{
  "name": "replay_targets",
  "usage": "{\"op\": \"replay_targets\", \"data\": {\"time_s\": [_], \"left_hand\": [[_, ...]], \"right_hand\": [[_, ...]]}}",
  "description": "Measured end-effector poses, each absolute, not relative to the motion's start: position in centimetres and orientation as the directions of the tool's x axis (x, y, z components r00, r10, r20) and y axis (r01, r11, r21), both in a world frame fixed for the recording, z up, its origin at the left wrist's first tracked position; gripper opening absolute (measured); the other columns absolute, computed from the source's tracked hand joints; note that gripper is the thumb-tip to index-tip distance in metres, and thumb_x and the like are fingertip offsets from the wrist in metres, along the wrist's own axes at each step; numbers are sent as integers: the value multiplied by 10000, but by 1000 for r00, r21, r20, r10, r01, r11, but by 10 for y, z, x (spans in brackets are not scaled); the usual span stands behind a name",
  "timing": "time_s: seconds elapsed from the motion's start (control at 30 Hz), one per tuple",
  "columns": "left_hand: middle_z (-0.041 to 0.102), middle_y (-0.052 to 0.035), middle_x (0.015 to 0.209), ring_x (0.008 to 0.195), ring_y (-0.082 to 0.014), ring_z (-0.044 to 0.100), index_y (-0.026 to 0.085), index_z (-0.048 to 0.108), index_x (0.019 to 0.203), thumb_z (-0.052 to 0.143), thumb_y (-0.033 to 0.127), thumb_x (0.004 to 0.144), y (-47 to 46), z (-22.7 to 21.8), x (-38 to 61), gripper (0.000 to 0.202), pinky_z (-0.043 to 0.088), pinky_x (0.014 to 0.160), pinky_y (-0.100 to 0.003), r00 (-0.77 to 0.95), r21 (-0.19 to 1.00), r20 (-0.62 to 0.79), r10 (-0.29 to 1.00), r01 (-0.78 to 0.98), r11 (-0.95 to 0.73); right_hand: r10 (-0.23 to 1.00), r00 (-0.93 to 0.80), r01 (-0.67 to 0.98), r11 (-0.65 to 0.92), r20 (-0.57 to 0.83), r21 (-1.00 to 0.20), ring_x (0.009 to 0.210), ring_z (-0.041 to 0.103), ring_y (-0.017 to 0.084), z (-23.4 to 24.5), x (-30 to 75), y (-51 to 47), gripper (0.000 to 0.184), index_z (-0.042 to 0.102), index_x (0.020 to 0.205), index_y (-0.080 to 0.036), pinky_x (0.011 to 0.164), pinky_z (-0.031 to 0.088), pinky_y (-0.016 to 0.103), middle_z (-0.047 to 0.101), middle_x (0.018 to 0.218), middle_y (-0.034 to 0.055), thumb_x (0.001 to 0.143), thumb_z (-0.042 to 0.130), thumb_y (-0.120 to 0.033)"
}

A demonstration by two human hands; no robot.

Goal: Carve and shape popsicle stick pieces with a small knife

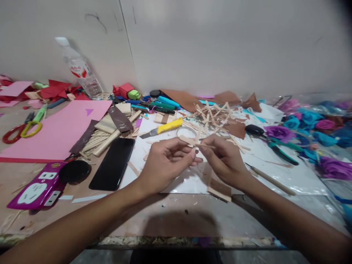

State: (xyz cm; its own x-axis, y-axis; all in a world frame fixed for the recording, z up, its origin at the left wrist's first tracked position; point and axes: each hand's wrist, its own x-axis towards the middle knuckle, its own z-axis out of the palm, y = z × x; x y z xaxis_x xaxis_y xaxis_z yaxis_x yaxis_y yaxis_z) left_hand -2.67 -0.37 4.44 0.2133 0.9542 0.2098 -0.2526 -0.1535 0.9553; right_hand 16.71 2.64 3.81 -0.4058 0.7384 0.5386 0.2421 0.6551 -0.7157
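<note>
Between my two hands, over a white sheet point(176, 185), is a small piece of crossed thin wooden sticks point(197, 138). My left hand point(166, 161) pinches it from the left with thumb and forefinger, the other fingers curled beneath. From the right, my right hand point(224, 158) grips a stick end between thumb and fingers. Just behind my hands lie a yellow utility knife point(170, 126) and a roll of clear tape point(186, 132). A heap of similar crossed sticks point(214, 114) is farther back. A small wooden block point(219, 190) lies below my right hand.
Left are a black phone point(112, 165), a purple box-like item point(37, 187), scissors point(27, 126) and pink paper point(63, 128). A water bottle point(82, 73) leans against the wall. Right are pliers point(283, 152), a thin-handled tool point(272, 179) and paper flowers point(305, 121).
</note>
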Motion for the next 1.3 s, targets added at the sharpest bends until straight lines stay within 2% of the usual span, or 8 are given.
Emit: {"op": "replay_targets", "data": {"time_s": [0.13, 0.23, 0.53, 0.67, 0.8, 0.97, 1.17, 1.3], "left_hand": [[792, -41, 907, 848, -169, 816, 136, 727, 1014, 791, 202, 893, -6, 47, -26, 153, 674, 786, -199, 228, 955, 256, 940, -207, -210], [778, -41, 870, 819, -175, 806, 134, 727, 978, 797, 196, 870, -8, 49, -26, 143, 665, 735, -201, 216, 961, 268, 939, -132, -244], [764, -40, 829, 664, -124, 687, 154, 743, 992, 773, 230, 847, -12, 46, -27, 167, 583, 598, -195, 167, 913, 366, 916, 126, -388], [744, -46, 825, 648, -116, 667, 140, 751, 1030, 753, 251, 870, -11, 45, -26, 195, 575, 601, -202, 169, 933, 335, 927, 79, -352], [765, -60, 881, 733, -145, 726, 141, 745, 1063, 756, 251, 880, -7, 46, -25, 214, 623, 692, -237, 207, 974, 224, 952, -70, -214], [770, -57, 897, 811, -147, 744, 130, 747, 957, 746, 181, 880, -2, 51, -28, 91, 637, 783, -244, 289, 984, 124, 949, -156, -81], [796, -44, 997, 925, -165, 765, 175, 764, 1067, 759, 206, 901, -1, 49, -35, 169, 619, 779, -212, 277, 979, 204, 939, -43, -200], [815, -40, 1016, 923, -168, 782, 188, 770, 1100, 744, 247, 936, -1, 46, -38, 177, 631, 780, -213, 264, 962, 263, 928, -5, -272]], "right_hand": [[769, -365, 189, 613, 525, -767, 514, 426, 68, 32, 166, 24, 176, 582, 901, -200, 467, 327, 207, 535, 675, -50, 1061, 577, -272], [788, -339, 175, 590, 515, -788, 522, 424, 75, 26, 165, 23, 203, 563, 906, -206, 489, 340, 222, 500, 682, -53, 1069, 568, -327], [800, -391, 137, 540, 455, -831, 573, 501, 107, 20, 163, 23, 226, 554, 935, -216, 510, 378, 236, 590, 752, -11, 1069, 557, -399], [791, -392, 121, 551, 470, -826, 576, 515, 110, 15, 162, 22, 211, 554, 952, -223, 509, 391, 232, 603, 748, -11, 1073, 549, -395], [765, -391, 160, 604, 511, -781, 579, 543, 109, 17, 161, 20, 160, 559, 954, -230, 530, 421, 226, 608, 728, -19, 1078, 545, -330], [742, -432, 210, 635, 513, -743, 592, 610, 127, 25, 164, 23, 149, 576, 967, -225, 526, 449, 234, 656, 721, -1, 1075, 541, -321], [629, -498, 300, 770, 596, -562, 486, 491, 92, 33, 174, 30, 101, 603, 939, -219, 462, 361, 226, 617, 654, -37, 1038, 590, -225], [571, -529, 304, 818, 628, -489, 487, 483, 86, 37, 174, 31, 84, 594, 956, -220, 474, 351, 225, 606, 652, -49, 1034, 587, -191]]}}
